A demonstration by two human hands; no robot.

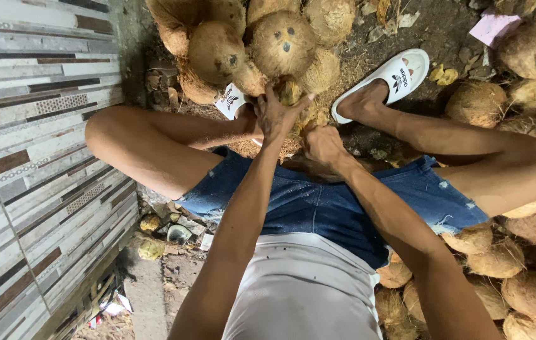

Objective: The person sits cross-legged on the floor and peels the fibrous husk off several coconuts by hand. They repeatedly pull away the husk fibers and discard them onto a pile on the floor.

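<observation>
Dirt floor (406,38), strewn with husk fibre, lies under us, and a striped tiled wall (35,164) rises on our left. We sit with knees apart, and between them, just in front of the denim shorts (318,208), sits the husked coconut piece (302,113) we are working. Our left hand (277,113) lies over its top with fingers spread and pressing, not wrapped round it. Our right hand (325,146) is curled shut against the near side of the same piece; whether it holds a tool we cannot tell, since the palm is hidden. Just beyond the piece a heap of coconuts (262,44) leans toward us, touching or nearly touching our fingertips. More coconuts (520,277) are piled to the right of the piece, past our thigh, and a white sandal (394,79) sits on our right foot near it.

To do this well, we judge the left hand should pin the piece firmly while the right pulls close to it, with the fingers kept away from any edge.
</observation>
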